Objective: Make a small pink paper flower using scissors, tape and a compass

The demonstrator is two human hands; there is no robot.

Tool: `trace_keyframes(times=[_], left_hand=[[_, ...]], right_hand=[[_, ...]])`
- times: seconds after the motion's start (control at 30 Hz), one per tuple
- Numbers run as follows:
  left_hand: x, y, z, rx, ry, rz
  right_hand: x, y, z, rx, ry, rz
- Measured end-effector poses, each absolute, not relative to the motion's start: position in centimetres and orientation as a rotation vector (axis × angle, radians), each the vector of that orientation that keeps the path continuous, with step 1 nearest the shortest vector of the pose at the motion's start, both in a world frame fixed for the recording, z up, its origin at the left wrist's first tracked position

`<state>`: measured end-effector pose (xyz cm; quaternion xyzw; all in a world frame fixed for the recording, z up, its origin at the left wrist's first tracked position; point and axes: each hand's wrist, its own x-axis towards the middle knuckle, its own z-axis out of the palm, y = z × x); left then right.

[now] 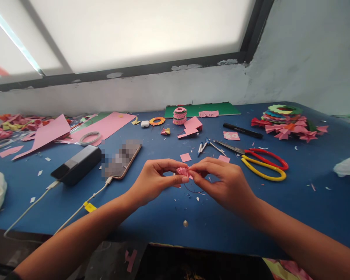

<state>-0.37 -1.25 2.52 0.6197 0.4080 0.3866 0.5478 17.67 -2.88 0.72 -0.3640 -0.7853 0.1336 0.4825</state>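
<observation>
Between my two hands, above the blue table, is a small pleated piece of pink paper [182,171]. My left hand [156,179] pinches it between thumb and fingers from the left. The fingertips of my right hand [221,179] are pinched at its right edge. A thin dark thread or wire [194,191] curves below the fingers; where it is attached is hidden. Just beyond the hands lie a small pink paper square [185,157] and a blue-and-silver compass [205,146]. Scissors [264,163] with one red and one yellow handle rest beyond my right hand.
A phone [126,159] and a black power bank [77,165] with white cables lie at left. Farther back are a tape roll [90,138], pink sheets [105,126], a stack of pink scalloped rings [180,116], a black marker [242,130] and a paper-flower pile [288,124].
</observation>
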Motion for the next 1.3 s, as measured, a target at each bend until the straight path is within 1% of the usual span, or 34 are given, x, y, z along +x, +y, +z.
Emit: trace_keyframes(times=[0.27, 0.6, 0.93, 1.3], left_hand=[[-0.5, -1.1, 2.2, 1.507, 0.947, 0.939], [-0.6, -1.1, 2.2, 1.537, 0.991, 0.940], [-0.4, -1.3, 2.4, 1.526, 0.944, 0.885], [-0.4, -1.3, 2.2, 1.442, 0.880, 0.904]], right_hand=[[17.6, -3.1, 0.7, -0.896, -1.901, 0.344], [17.6, -3.2, 0.4, -0.914, -1.932, 0.260], [17.5, -3.0, -0.3, -1.007, -2.026, -0.013], [17.6, -3.1, 0.9, -1.010, -1.890, 0.357]])
